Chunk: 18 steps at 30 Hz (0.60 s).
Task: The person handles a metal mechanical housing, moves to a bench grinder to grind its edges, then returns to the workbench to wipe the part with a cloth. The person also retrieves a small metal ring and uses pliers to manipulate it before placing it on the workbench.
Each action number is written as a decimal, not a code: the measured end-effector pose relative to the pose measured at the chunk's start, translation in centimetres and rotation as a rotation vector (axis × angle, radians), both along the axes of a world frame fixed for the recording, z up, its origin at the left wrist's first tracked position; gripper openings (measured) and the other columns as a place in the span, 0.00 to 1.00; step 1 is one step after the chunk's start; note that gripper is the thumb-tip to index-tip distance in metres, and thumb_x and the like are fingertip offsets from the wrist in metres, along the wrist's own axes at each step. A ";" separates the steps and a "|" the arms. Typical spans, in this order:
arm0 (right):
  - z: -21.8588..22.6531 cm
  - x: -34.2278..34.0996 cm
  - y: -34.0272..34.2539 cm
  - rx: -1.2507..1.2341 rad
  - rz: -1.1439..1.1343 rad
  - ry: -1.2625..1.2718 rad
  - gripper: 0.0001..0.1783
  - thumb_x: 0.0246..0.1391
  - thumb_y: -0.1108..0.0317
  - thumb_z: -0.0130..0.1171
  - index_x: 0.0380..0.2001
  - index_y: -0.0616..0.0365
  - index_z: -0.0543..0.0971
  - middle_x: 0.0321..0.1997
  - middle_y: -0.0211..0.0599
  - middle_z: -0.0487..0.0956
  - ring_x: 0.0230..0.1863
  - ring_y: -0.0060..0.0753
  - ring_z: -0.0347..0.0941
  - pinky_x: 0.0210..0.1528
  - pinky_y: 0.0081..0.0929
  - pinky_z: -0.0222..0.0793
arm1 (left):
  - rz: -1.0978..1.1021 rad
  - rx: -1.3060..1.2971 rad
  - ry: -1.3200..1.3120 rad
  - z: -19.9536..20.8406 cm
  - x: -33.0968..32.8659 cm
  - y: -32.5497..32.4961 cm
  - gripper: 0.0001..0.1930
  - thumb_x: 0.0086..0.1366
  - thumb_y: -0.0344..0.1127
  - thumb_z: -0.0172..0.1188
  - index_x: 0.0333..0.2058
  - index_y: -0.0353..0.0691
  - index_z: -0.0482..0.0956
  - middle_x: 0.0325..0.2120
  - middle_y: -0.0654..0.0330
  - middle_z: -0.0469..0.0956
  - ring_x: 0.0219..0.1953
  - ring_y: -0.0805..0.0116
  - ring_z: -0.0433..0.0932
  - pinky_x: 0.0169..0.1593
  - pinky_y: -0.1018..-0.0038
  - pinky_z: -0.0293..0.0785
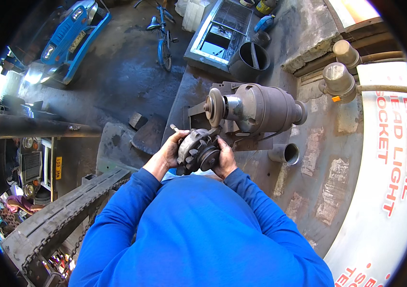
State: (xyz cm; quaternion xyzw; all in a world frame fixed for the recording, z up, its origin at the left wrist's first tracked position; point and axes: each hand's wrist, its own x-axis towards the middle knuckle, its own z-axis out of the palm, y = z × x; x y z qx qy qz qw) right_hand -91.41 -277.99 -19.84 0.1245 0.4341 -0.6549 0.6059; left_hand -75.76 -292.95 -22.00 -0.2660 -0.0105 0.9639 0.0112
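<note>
I hold a grimy grey alternator (pixel 197 150), with a finned fan and a dark pulley facing me, between both hands at chest height. My left hand (pixel 170 152) grips its left side and my right hand (pixel 225 158) cups its right side by the pulley. Just beyond it a grey bench grinder motor (pixel 256 109) with a round wheel on its left end stands on the worn concrete workbench (pixel 318 158). The top of the alternator sits close under that wheel. My blue sleeves fill the lower part of the view.
A short grey pipe piece (pixel 285 154) lies right of my hands. A dark bucket (pixel 251 60) and a metal tray (pixel 220 33) stand further back. Two cylindrical parts (pixel 340 76) sit at the right by a white printed sign. A bicycle (pixel 163 36), a blue vehicle (pixel 72 40) and a ribbed belt (pixel 64 210) lie to the left.
</note>
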 end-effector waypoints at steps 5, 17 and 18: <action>0.0 0.5 -1.4 0.088 -0.014 0.010 0.24 0.75 0.54 0.41 0.61 0.56 0.76 0.56 0.40 0.83 0.54 0.38 0.83 0.58 0.40 0.81 | 0.038 -0.054 -0.131 -0.2 0.1 0.7 0.25 0.73 0.57 0.57 0.53 0.41 0.82 0.46 0.54 0.87 0.43 0.59 0.88 0.48 0.58 0.86; 1.6 -1.0 -2.6 0.160 -0.112 0.035 0.26 0.73 0.51 0.39 0.57 0.58 0.77 0.53 0.45 0.84 0.50 0.44 0.85 0.54 0.47 0.84 | -0.159 -0.071 -0.191 -0.6 -3.7 -1.4 0.27 0.73 0.60 0.50 0.46 0.43 0.86 0.39 0.55 0.88 0.38 0.58 0.87 0.45 0.58 0.85; 1.5 -1.0 -2.5 0.191 -0.110 0.029 0.27 0.73 0.51 0.38 0.57 0.59 0.76 0.54 0.46 0.83 0.50 0.45 0.85 0.55 0.47 0.83 | -0.172 -0.062 -0.178 -0.6 -3.9 -1.4 0.27 0.73 0.60 0.50 0.46 0.43 0.86 0.39 0.55 0.88 0.38 0.57 0.87 0.44 0.58 0.84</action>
